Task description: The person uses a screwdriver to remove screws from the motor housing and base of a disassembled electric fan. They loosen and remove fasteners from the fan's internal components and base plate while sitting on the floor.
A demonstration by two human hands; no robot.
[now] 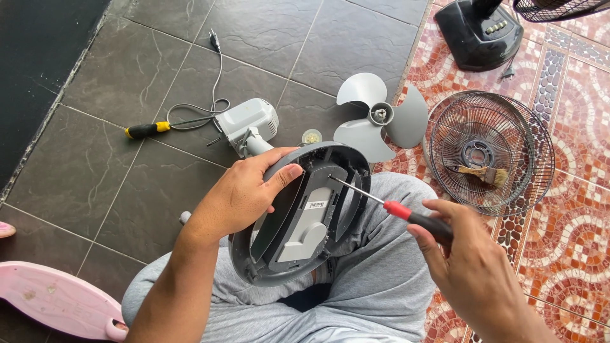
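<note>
My left hand [244, 194] grips the upper left rim of a round grey fan base [289, 244], held tilted on my lap with its underside facing me. My right hand [467, 263] holds a screwdriver with a red and black handle [416, 218]. Its metal tip touches the inside of the base near the upper rim. The grey fan motor housing [248, 124] lies on the floor just beyond the base, with its cord trailing off.
A grey three-blade fan propeller [381, 117] lies on the floor ahead. Wire fan guards [489, 152] with a paintbrush [483, 173] on them are at right. A yellow-handled screwdriver [149, 129] lies at left, a black fan base [480, 32] at top right, a pink board [57, 302] at lower left.
</note>
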